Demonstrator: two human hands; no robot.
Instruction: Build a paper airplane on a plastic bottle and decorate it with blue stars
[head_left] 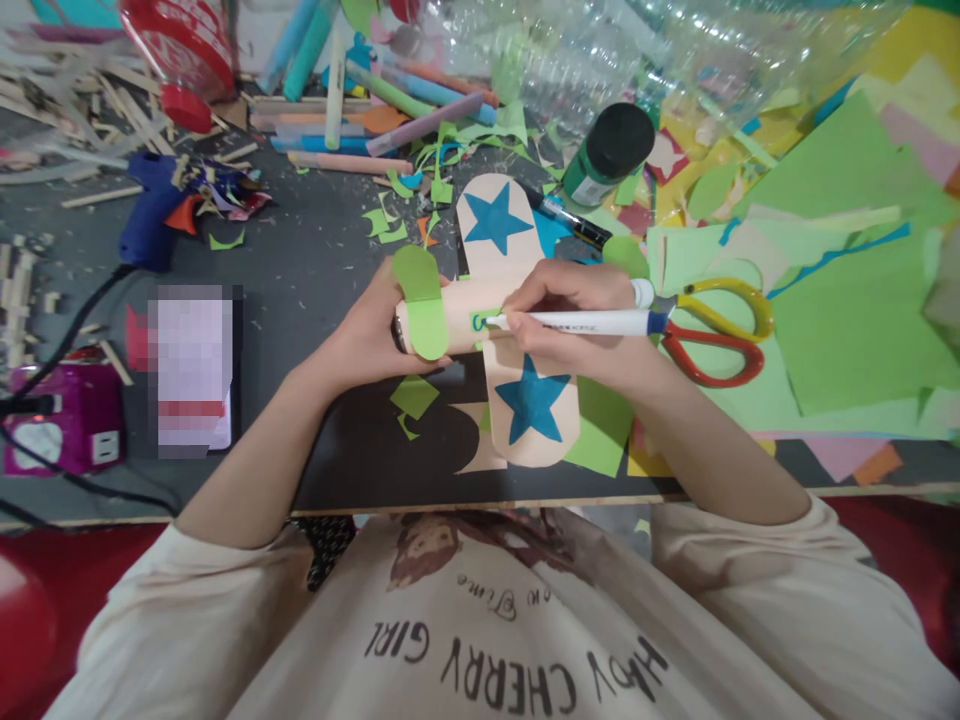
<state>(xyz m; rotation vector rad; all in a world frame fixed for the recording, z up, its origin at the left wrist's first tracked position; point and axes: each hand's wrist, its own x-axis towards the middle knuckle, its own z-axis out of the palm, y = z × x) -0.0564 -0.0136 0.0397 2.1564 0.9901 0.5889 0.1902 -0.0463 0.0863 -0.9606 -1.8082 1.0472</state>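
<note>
A paper model plane point(501, 330) lies across the dark table: a beige tube body, beige wings with a blue star on each, and a green propeller at its left end. My left hand point(375, 335) is closed around the tube's left end, just behind the propeller. My right hand point(570, 310) pinches a white marker pen point(577, 322) with a blue band. Its tip touches a small green patch on the tube's top.
Red-and-yellow scissors point(720, 335) lie right of my right hand among green paper sheets point(847, 320). A green paint bottle with a black cap point(609, 152) stands behind the plane. A blue glue gun point(154, 205), a phone point(191, 370) and a purple power block point(64, 420) sit at left.
</note>
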